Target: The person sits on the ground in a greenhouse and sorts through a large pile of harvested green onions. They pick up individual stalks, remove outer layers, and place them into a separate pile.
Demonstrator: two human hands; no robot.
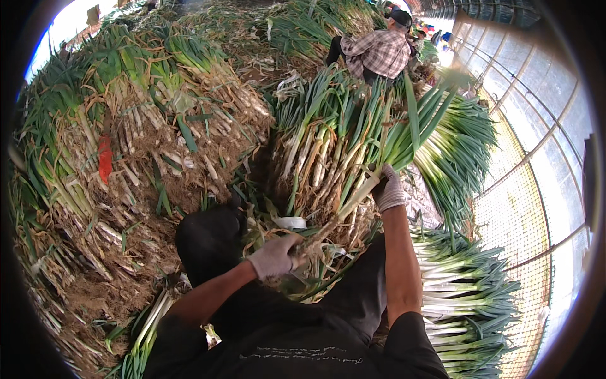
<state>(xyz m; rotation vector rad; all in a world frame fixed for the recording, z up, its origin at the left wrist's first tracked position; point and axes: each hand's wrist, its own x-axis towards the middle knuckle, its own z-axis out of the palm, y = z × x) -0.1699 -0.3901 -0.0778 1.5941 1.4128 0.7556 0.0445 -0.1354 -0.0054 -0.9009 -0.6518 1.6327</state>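
A large Welsh onion or leek stalk [352, 203] slants across my lap, its green leaves up to the right and its roots down to the left. My right hand [389, 189], in a pale knit glove, grips it just below the leaves. Lower down, my left hand [277, 258], gloved too, closes about the root end; its fingertips are blurred. Just beyond stands a dense bundle of uncleaned stalks [322, 156] with dry leaves and soil on the roots. To the right lie rows of clean white stalks [445, 289], leaves pointing outward.
Large heaps of soil-covered stalks [137, 123] rise on the left, a red strip [105, 158] among them. A white roll [289, 222] lies between my knees. Ahead sits a person in a plaid shirt [378, 52]. A netted plastic greenhouse wall [516, 208] curves along the right.
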